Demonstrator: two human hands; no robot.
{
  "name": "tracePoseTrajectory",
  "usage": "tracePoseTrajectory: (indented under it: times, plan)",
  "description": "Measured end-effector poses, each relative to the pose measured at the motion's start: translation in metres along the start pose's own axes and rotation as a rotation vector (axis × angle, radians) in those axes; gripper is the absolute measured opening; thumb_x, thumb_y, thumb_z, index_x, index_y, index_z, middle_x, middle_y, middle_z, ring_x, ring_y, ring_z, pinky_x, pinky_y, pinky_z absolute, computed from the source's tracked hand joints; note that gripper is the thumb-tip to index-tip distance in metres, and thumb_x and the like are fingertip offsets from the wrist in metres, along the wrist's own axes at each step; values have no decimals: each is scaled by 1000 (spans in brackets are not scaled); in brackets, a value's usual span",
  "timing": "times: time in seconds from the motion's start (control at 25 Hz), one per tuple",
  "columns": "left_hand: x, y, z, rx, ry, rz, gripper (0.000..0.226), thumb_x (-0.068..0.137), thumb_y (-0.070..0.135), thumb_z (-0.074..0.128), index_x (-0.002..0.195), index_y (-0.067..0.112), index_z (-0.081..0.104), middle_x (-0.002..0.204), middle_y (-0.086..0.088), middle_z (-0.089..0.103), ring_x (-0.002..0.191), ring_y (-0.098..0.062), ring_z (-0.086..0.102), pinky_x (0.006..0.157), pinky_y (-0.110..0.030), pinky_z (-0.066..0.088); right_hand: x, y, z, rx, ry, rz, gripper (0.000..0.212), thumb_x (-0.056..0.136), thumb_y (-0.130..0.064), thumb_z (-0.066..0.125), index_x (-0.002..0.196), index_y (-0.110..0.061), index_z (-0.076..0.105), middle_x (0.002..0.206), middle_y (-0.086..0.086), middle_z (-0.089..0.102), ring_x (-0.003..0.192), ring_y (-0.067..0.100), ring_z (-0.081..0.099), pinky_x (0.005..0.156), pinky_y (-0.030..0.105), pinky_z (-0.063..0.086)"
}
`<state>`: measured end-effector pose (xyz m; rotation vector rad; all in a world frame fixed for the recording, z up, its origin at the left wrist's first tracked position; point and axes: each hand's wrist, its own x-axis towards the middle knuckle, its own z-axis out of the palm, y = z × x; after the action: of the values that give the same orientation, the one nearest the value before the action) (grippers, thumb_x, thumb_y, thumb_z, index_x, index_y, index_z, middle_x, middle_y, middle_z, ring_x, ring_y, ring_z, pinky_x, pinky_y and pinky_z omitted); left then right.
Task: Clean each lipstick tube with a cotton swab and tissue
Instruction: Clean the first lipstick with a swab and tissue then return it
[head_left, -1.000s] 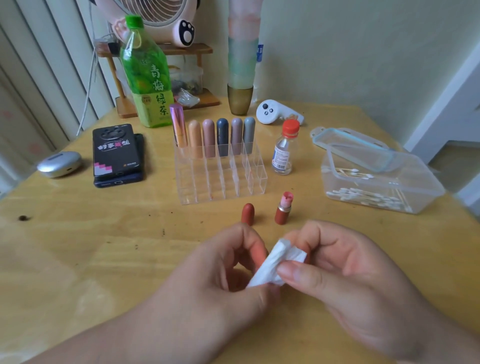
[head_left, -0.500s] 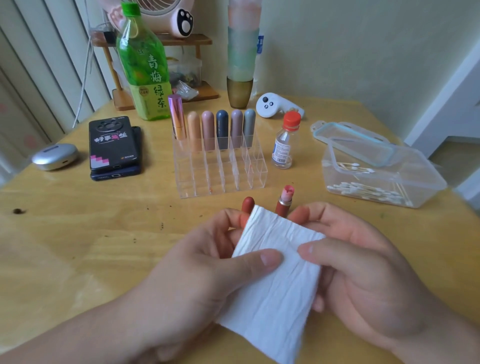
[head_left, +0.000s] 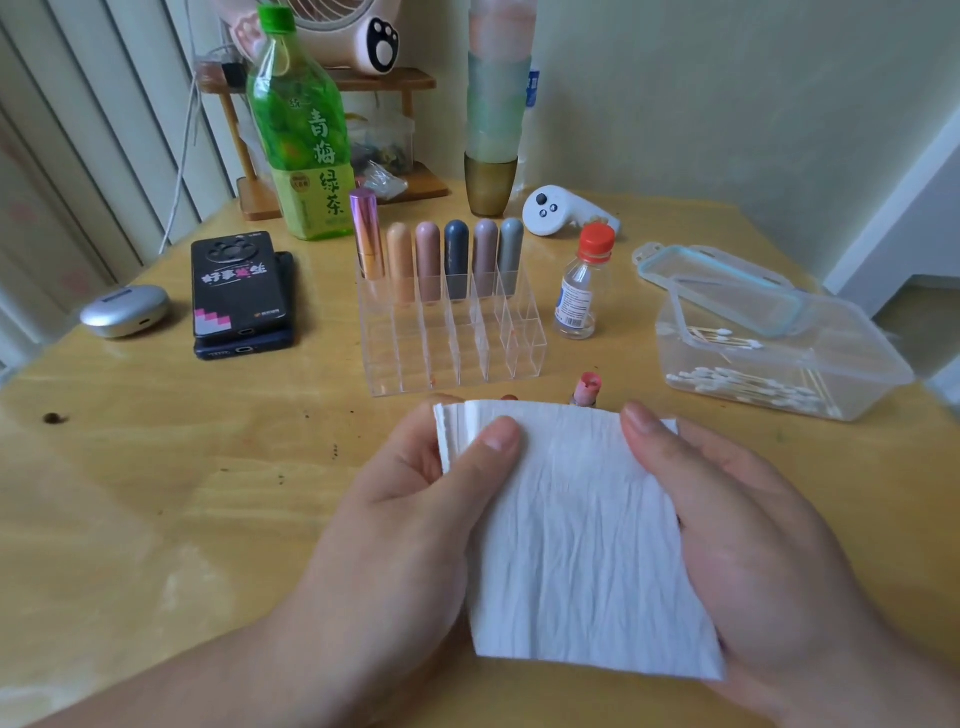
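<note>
both hands pinch a white tissue (head_left: 571, 530) spread flat between them. the left hand (head_left: 415, 519) has its thumb curled over the top-left corner, and the right hand (head_left: 753, 545) presses its thumb on the right edge. just past the fingertips stands an uncapped lipstick (head_left: 587, 387) (only its pink tip clears the tissue). further beyond the fingers, a clear organizer (head_left: 452, 358) holds six tubes. out past the right fingers sits the swab box (head_left: 779, 364).

We count six capped lipstick tubes (head_left: 456, 260) in one clear organizer (head_left: 452, 364), one open lipstick (head_left: 587, 387) on the desk (head_left: 156, 493), one tissue (head_left: 571, 535), two stacked phones (head_left: 239, 291), one green tea bottle (head_left: 304, 140), one small red-capped bottle (head_left: 579, 286), one clear box of cotton swabs (head_left: 769, 364) with one lid (head_left: 727, 280), one white controller (head_left: 550, 210) and one silver case (head_left: 124, 312).
</note>
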<state>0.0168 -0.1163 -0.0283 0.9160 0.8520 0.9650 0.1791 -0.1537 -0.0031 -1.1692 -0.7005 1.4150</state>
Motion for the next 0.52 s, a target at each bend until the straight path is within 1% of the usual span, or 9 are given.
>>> tracePoseTrajectory:
  times: [0.08,0.12,0.16,0.24,0.32,0.36,0.44,0.48,0.52]
  plan:
    - [-3,4,2,-24,-1,12,25,81,30,69,101,14,69,104,-19,74,98,-39,71,95,-65,47,-2,-1,2,-83,24,-98,31,85,-31,64,84,0,68,91,23,74,88,38,72,74,43,58]
    - [-7,5,2,-13,11,14,22,82,32,72,97,15,72,101,-18,75,94,-37,72,94,-62,50,-1,-1,0,-122,29,-137,29,86,-30,68,83,-2,68,91,24,73,92,40,71,80,43,55]
    - [-1,7,2,-1,39,28,19,83,36,75,90,18,75,94,-15,76,88,-34,74,89,-56,54,-1,-1,-4,-165,37,-170,28,87,-30,69,81,-3,67,90,23,73,90,41,69,81,39,53]
    - [11,6,2,87,162,89,27,87,39,67,71,20,77,73,-2,77,84,-28,74,75,-32,57,-2,-5,-6,-238,52,-211,28,87,-32,70,77,-6,67,77,15,68,71,31,61,68,26,47]
    - [18,8,5,156,270,115,39,93,28,59,58,24,72,53,12,69,88,-23,74,58,-13,51,-3,-7,-8,-288,53,-242,27,86,-38,70,81,-11,70,77,15,66,73,23,54,67,30,42]
    - [15,8,8,140,294,131,40,91,28,59,54,25,73,53,12,69,79,-18,75,53,-12,50,-4,-6,-10,-295,61,-249,26,85,-40,68,85,-15,73,82,19,71,75,23,58,70,33,42]
    - [3,12,12,54,235,131,36,88,40,56,62,22,75,61,3,72,57,-17,70,47,-21,50,-4,-5,-10,-318,77,-266,27,86,-41,69,89,-14,73,83,25,70,74,24,59,69,35,43]
    - [-2,14,10,47,207,131,42,92,43,52,65,15,68,57,1,65,46,-21,60,41,-25,43,-3,-3,-16,-339,116,-312,34,87,-41,68,90,-8,69,77,29,64,72,25,56,67,37,42]
    - [-6,14,5,29,212,146,45,97,42,48,64,13,56,52,-2,50,39,-20,43,37,-24,31,-2,-3,-18,-320,164,-340,38,88,-41,67,88,-3,66,75,34,60,70,25,56,65,38,43]
